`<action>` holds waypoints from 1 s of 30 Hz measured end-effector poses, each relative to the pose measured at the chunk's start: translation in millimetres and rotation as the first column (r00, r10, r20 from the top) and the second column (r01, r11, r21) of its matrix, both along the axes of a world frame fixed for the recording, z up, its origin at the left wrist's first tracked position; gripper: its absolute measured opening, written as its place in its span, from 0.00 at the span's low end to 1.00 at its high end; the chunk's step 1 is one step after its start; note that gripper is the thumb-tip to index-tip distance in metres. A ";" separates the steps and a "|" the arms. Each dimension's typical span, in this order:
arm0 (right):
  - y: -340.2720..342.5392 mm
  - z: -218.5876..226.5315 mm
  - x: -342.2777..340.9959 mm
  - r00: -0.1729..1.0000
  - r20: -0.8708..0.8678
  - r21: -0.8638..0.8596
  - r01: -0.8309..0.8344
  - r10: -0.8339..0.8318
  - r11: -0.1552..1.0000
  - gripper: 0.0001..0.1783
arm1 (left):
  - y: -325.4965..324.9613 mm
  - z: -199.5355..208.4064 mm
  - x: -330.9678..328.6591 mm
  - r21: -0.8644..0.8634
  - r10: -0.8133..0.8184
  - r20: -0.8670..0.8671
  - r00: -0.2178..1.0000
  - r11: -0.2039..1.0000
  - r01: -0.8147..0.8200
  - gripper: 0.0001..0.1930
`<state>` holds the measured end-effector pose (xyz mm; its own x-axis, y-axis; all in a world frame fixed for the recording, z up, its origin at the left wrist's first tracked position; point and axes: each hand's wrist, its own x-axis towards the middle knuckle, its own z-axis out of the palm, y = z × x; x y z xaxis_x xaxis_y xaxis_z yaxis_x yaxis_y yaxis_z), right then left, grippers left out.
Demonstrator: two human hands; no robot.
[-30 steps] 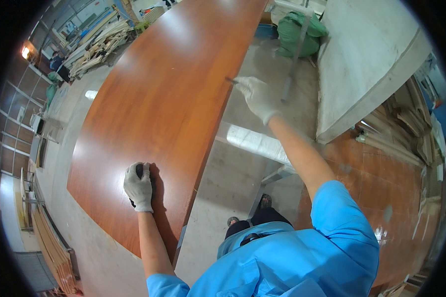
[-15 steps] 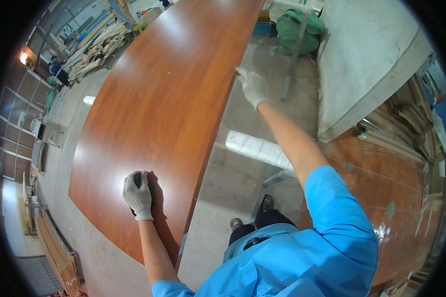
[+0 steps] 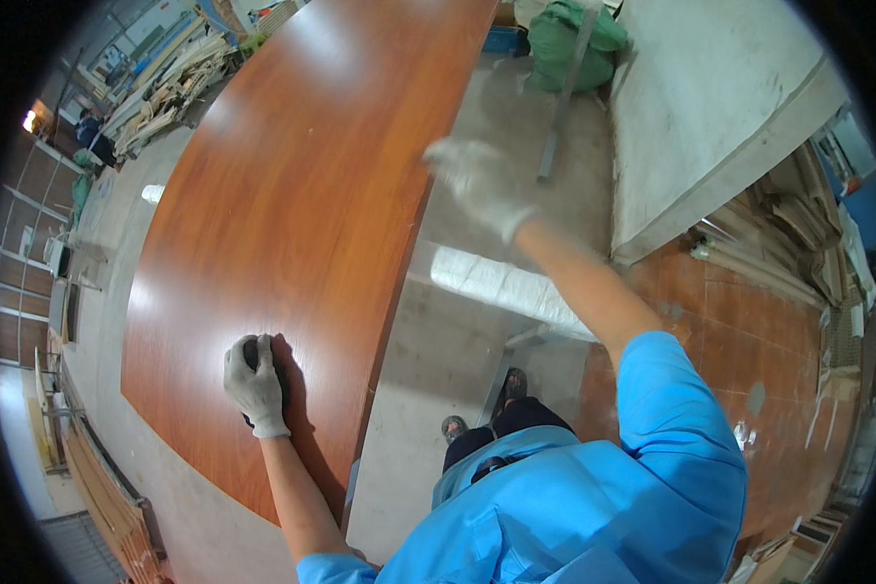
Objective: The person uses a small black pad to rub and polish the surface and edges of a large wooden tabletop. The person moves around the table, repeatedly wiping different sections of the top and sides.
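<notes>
A long reddish-brown wooden panel [image 3: 292, 214] with a glossy top and a curved left edge stretches away in front of me. My left hand [image 3: 255, 385], in a pale grey glove, rests on its near part with the fingers curled. Something dark shows between thumb and fingers, too little of it to tell whether it is an object or the glove's palm. My right hand [image 3: 479, 187], gloved as well, is at the panel's straight right edge, its fingertips by the rim. Motion smears its fingers.
A white-wrapped bar [image 3: 501, 287] runs out from under the panel on the right. Beyond stand a green sack [image 3: 569, 49] and a thick pale slab [image 3: 715, 107]. Brown sheets and rolls [image 3: 788, 229] are stacked at right. Scrap boards [image 3: 175, 97] and a distant person [image 3: 92, 134] are far left.
My right hand has shifted left and slightly down along the panel's edge and is now blurred. The left hand keeps its place on the panel. The whole view has shifted slightly.
</notes>
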<state>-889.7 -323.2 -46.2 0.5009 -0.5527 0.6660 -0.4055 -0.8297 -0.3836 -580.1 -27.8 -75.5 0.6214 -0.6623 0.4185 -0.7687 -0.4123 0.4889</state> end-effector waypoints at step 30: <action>-11.5 -23.6 22.9 0.883 -0.374 0.321 0.409 -0.283 0.854 0.32 | -4.0 5.8 -1.5 0.005 -0.028 0.039 0.999 1.000 0.027 0.12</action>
